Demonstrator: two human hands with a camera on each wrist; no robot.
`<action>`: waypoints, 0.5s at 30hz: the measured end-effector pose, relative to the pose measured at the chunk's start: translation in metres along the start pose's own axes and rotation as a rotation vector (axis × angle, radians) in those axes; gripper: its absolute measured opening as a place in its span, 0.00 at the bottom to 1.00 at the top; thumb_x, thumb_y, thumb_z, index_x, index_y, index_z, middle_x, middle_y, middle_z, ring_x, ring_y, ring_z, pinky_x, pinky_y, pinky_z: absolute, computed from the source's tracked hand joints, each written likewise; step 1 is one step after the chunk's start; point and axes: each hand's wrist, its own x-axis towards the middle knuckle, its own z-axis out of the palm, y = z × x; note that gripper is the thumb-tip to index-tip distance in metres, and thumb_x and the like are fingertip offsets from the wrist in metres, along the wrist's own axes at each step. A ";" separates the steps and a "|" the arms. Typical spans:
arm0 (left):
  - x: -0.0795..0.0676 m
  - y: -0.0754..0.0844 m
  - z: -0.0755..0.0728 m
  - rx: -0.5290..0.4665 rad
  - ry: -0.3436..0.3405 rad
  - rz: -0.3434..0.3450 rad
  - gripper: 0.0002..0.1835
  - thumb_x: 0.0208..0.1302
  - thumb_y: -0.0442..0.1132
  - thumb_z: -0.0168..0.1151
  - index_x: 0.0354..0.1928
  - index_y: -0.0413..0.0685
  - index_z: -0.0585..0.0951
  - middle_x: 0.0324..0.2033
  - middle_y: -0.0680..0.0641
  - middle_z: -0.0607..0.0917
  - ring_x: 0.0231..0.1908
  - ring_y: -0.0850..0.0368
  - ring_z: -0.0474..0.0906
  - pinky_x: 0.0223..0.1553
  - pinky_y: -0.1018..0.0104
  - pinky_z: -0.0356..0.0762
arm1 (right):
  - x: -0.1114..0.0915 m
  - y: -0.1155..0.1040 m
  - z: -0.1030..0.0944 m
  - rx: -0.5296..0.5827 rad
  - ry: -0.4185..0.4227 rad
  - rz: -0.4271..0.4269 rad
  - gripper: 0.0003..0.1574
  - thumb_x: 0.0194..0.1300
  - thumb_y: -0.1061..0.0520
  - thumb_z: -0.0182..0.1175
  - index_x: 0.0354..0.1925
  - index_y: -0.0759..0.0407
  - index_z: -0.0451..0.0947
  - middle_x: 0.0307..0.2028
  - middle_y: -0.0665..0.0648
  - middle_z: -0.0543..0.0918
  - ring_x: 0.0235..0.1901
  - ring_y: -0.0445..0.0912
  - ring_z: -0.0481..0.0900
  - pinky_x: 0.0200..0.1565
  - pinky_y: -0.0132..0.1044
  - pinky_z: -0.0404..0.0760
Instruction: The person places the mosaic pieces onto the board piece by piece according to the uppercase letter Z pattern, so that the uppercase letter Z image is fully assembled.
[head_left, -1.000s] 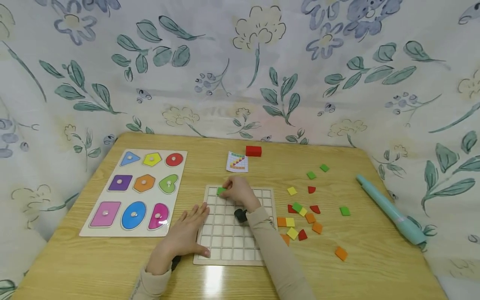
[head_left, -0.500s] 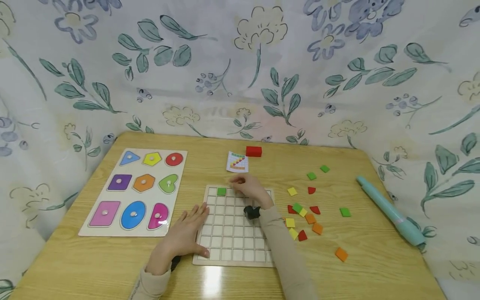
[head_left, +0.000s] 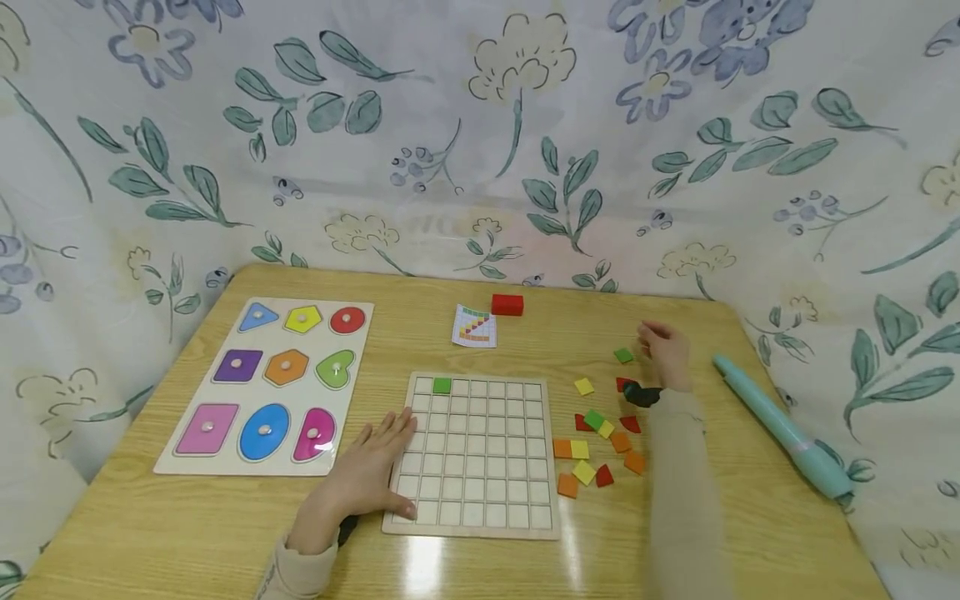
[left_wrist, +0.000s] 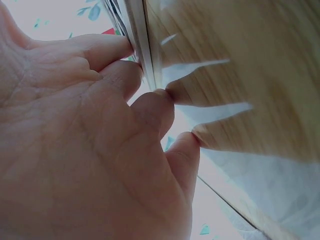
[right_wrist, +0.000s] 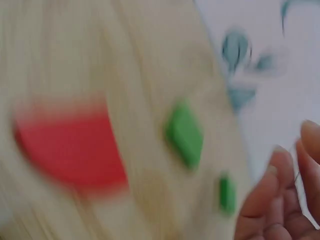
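My left hand point(head_left: 369, 467) rests with spread fingers along the left edge of the wooden grid board point(head_left: 480, 529), thumb over its lower left corner. One green square tile point(head_left: 442, 386) sits in the board's top row, second cell from the left. At the back right my right hand point(head_left: 666, 354) is above the table, fingers loosely bent. In the right wrist view a gap shows between thumb and fingers, with nothing held. Nearest to it there is a green tile point(right_wrist: 227, 194), hidden by the hand in the head view. Another green tile point(head_left: 623, 356) and a red quarter-round piece point(right_wrist: 72, 150) lie nearby.
Loose yellow point(head_left: 584, 387), red point(head_left: 604, 476) and orange tiles point(head_left: 567, 486) lie right of the board. A pattern card point(head_left: 474, 326) and red block point(head_left: 507, 305) are behind it. A shape puzzle point(head_left: 281, 400) lies left, a teal wand-like object point(head_left: 780, 425) right.
My right hand left the green tile on the board's top row and swung right to the back right of the table. My left hand has stayed in place.
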 end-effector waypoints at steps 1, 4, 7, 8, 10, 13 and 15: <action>0.000 0.000 0.001 0.004 0.000 -0.001 0.68 0.32 0.60 0.79 0.73 0.36 0.55 0.75 0.39 0.52 0.75 0.37 0.46 0.73 0.36 0.43 | 0.002 0.003 -0.008 0.022 0.027 0.028 0.29 0.71 0.53 0.54 0.64 0.66 0.68 0.33 0.37 0.76 0.32 0.31 0.77 0.36 0.22 0.79; 0.000 -0.002 0.002 0.001 -0.006 -0.008 0.68 0.31 0.61 0.79 0.74 0.38 0.55 0.76 0.40 0.51 0.75 0.38 0.45 0.73 0.36 0.43 | 0.010 0.015 -0.024 -0.018 0.070 0.092 0.29 0.72 0.54 0.52 0.67 0.63 0.66 0.39 0.42 0.74 0.34 0.31 0.74 0.37 0.21 0.76; 0.000 -0.003 0.004 -0.004 -0.012 -0.011 0.68 0.31 0.61 0.79 0.74 0.38 0.55 0.76 0.40 0.51 0.75 0.38 0.45 0.73 0.36 0.42 | 0.018 0.027 -0.029 -0.127 0.085 0.116 0.31 0.71 0.55 0.51 0.69 0.62 0.65 0.47 0.50 0.75 0.36 0.32 0.71 0.38 0.21 0.72; 0.000 -0.003 0.004 -0.006 -0.012 -0.011 0.68 0.31 0.61 0.79 0.74 0.38 0.55 0.76 0.40 0.51 0.75 0.38 0.45 0.73 0.36 0.42 | 0.021 0.030 -0.030 -0.175 0.086 0.121 0.31 0.71 0.54 0.51 0.69 0.61 0.65 0.50 0.52 0.75 0.37 0.33 0.69 0.38 0.21 0.70; 0.000 -0.003 0.005 0.000 -0.011 -0.008 0.68 0.31 0.61 0.78 0.74 0.38 0.55 0.76 0.40 0.51 0.75 0.38 0.45 0.73 0.37 0.42 | 0.024 0.033 -0.028 -0.224 0.084 0.121 0.33 0.69 0.52 0.53 0.69 0.60 0.65 0.54 0.56 0.74 0.36 0.33 0.70 0.37 0.22 0.71; 0.002 -0.003 0.005 0.011 -0.003 -0.003 0.68 0.31 0.61 0.78 0.74 0.38 0.55 0.76 0.40 0.51 0.75 0.38 0.46 0.73 0.37 0.43 | 0.026 0.032 -0.023 -0.281 0.072 0.104 0.34 0.68 0.50 0.56 0.68 0.61 0.66 0.59 0.61 0.74 0.32 0.33 0.72 0.32 0.23 0.73; 0.002 -0.003 0.005 0.013 0.000 -0.004 0.68 0.31 0.61 0.78 0.74 0.38 0.55 0.76 0.40 0.52 0.75 0.38 0.46 0.73 0.37 0.43 | 0.025 0.029 -0.017 -0.313 0.062 0.089 0.33 0.68 0.51 0.57 0.67 0.62 0.68 0.58 0.64 0.74 0.31 0.36 0.74 0.31 0.25 0.75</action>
